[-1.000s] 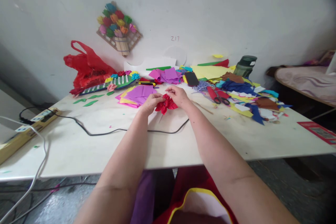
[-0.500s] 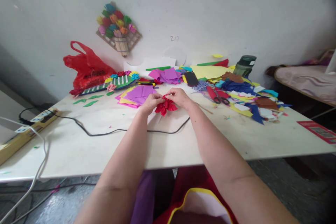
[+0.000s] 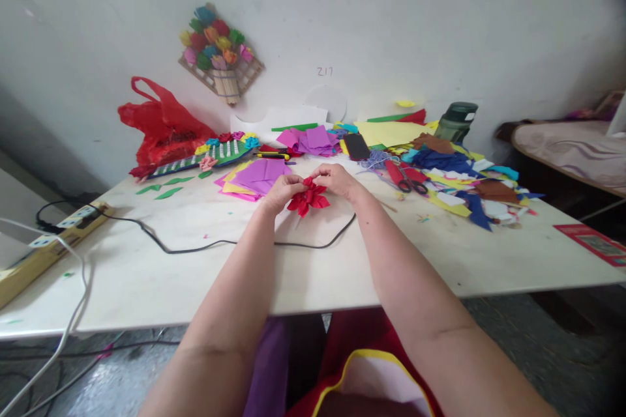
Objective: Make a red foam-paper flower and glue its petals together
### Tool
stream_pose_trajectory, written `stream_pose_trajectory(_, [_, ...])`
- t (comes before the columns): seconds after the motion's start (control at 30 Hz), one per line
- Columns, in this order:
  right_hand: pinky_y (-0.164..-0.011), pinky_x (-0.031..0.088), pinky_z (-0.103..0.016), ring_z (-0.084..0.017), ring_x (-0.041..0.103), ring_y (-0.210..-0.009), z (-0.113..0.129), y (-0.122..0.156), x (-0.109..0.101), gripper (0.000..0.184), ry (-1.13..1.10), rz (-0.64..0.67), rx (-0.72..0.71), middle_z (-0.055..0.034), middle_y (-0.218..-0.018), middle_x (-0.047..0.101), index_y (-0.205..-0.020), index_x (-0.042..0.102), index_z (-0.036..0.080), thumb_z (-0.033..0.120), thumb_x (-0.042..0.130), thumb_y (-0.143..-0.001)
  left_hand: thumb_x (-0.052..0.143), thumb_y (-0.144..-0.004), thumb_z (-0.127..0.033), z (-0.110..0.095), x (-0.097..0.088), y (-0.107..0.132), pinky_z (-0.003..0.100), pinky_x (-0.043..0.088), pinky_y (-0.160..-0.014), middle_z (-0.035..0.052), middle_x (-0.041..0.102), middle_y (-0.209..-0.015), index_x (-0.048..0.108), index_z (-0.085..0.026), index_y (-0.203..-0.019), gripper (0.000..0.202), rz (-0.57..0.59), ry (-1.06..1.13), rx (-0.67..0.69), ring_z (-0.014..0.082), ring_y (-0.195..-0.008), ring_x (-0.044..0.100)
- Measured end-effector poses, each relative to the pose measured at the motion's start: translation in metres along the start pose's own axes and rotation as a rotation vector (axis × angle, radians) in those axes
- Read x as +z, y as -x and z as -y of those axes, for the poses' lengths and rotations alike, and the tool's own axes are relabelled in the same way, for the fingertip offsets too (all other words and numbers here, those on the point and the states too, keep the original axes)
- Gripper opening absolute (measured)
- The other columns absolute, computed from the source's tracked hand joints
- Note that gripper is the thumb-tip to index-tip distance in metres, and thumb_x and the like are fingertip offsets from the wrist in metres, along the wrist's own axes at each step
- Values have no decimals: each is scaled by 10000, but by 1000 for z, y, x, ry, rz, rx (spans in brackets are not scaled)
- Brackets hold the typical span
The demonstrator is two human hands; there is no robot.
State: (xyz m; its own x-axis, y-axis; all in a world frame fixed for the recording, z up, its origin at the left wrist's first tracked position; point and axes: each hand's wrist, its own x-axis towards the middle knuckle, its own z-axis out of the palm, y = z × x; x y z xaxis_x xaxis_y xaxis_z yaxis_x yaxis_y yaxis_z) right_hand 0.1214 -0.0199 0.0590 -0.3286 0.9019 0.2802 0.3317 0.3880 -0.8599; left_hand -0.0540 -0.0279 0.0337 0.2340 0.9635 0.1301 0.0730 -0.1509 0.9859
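At far left a black cable (image 3: 161, 244) snakes across the pale table (image 3: 147, 273). Our left hand (image 3: 280, 192) pinches the crinkled red paper flower (image 3: 308, 197) at mid-frame, just above the table; our right hand (image 3: 338, 180) nips its upper petals. Since a second ago the flower has barely shifted, the fingers only working its folds. Behind it lie flat purple paper squares (image 3: 261, 176); rightward, red-handled scissors (image 3: 405, 179) among ragged scraps.

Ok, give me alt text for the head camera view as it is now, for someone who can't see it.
Two bare hands, left hand and right hand, hold a red paper flower just above a white table. Behind it lie purple paper sheets, red scissors and coloured scraps; a black cable crosses the table, and a red plastic bag sits at the back left.
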Motion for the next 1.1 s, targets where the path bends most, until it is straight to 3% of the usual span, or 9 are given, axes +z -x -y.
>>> stream_pose_trajectory(0.37, [-632, 430, -248, -123, 539, -640, -9, -4, 5, 129, 40, -33, -22, -1, -655, 626, -648, 663, 144, 268, 638, -675, 681, -563, -268, 0, -1, 0, 224, 319, -469, 4, 568, -495, 627, -132, -603, 152, 28, -36, 6, 85, -435, 461])
stream_pose_trajectory(0.53, [-625, 401, -249, -118, 511, -632, -10, -5, 6, 123, 97, -99, -28, 5, -635, 600, -620, 645, 145, 252, 624, -676, 698, -549, -287, 1, -1, 0, 221, 283, -451, -7, 551, -487, 630, -136, -622, 181, 5, -21, 2, 78, -427, 436])
stream_pose_trajectory(0.93, [-657, 403, -250, -116, 501, -641, -4, -3, 11, 95, -68, -120, 7, 36, -612, 573, -610, 631, 161, 241, 605, -653, 714, -589, -351, 1, 0, 0, 243, 251, -473, -15, 487, -472, 578, -154, -570, 240, -21, -12, 22, 79, -454, 404])
stream_pose_trajectory(1.1, [-735, 465, -269, -143, 582, -724, -14, -11, -4, 192, -37, -315, 38, -8, -729, 660, -772, 694, 155, 291, 562, -745, 706, -600, -356, 3, -2, -1, 248, 249, -478, -23, 467, -463, 562, -161, -546, 248, -59, -24, 41, 76, -451, 389])
